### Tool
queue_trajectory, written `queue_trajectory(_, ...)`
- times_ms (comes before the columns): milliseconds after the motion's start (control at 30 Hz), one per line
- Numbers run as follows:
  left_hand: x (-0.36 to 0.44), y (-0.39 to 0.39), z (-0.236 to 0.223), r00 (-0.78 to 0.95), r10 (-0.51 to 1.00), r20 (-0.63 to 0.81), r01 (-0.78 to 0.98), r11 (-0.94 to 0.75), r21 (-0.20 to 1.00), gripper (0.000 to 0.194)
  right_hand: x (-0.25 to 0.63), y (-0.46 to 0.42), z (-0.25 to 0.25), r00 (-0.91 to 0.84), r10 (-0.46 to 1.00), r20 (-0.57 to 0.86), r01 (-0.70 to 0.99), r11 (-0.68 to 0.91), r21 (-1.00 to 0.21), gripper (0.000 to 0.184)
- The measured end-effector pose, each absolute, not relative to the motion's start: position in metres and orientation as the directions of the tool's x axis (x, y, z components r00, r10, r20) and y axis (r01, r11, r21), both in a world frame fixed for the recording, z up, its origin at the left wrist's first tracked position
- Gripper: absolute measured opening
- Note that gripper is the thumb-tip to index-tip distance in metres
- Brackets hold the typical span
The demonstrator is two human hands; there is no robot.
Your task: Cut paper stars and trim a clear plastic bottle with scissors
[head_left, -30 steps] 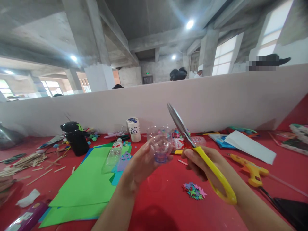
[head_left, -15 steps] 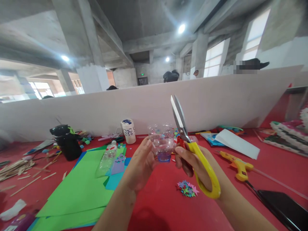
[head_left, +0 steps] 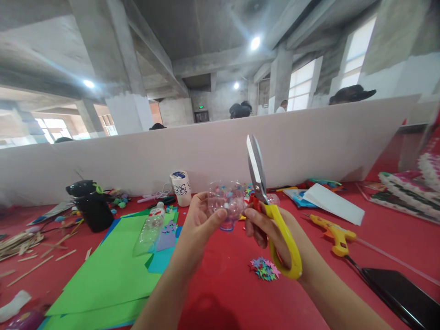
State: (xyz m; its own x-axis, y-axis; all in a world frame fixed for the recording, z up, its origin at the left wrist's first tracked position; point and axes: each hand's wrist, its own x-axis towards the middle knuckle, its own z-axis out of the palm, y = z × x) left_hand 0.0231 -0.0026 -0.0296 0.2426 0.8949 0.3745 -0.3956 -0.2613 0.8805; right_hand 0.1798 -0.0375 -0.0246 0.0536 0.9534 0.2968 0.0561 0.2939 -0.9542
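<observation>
Left hand: (head_left: 197,222) is gripping the clear plastic piece, thumb pressing on the near side.
Right hand: (head_left: 268,224) is clasping the scissors (head_left: 258,185) around their yellow handle; blades are pointing up, tips looking slightly parted. Fingertips are coming very near the clear piece; contact, cannot tell.
Clear plastic piece: (head_left: 235,204) is sitting between the hands, blue-tinted end facing down; serving as clock centre, 12 facing the white partition (head_left: 206,151).
Cutting: blades are staying off the plastic. Piece is appearing open at the top; whether its edge is finished, cannot tell.
Foam stars: (head_left: 264,269) are lying cut and loose in a pile at 5 o'clock on the red table (head_left: 213,261); fixing to the clear piece, cannot confirm through glare.
Glue gun: (head_left: 338,236) is lying unheld, between 3 and 4 o'clock.
Bottle: (head_left: 151,229) is lying on green sheets (head_left: 103,275), between 8 and 9 o'clock.
Lidded cup: (head_left: 181,190) is standing between 9 and 10 o'clock.
</observation>
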Motion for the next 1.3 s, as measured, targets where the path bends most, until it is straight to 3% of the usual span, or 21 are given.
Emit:
queue_trajectory(167,0.028,-0.009,-0.030,0.179,0.913,0.366,-0.211,-0.328,0.921,0.049,0.180,-0.035,-0.027,0.047,0.957,0.287,0.047,0.285,-0.957,0.045)
queue_trajectory(267,0.028,-0.014,-0.031,0.232,0.893,0.385,-0.159,-0.356,0.921,0.049,0.180,-0.033,-0.029,0.044,0.957,0.287,0.036,0.286,-0.958,0.045)
queue_trajectory(633,0.024,-0.006,-0.028,0.444,0.839,0.315,-0.358,-0.156,0.921,0.051,0.186,-0.029,-0.029,0.066,0.959,0.277,0.014,0.277,-0.961,0.049)
queue_trajectory(967,0.020,-0.002,-0.030,0.359,0.905,0.228,-0.354,-0.094,0.930,0.053,0.189,-0.027,-0.033,-0.022,0.982,0.187,0.051,0.188,-0.981,0.050)
queue_trajectory(1300,0.024,-0.004,-0.035,0.394,0.897,0.201,-0.432,-0.012,0.902,0.036,0.184,-0.031,-0.030,-0.032,0.983,0.180,0.075,0.182,-0.981,0.051)
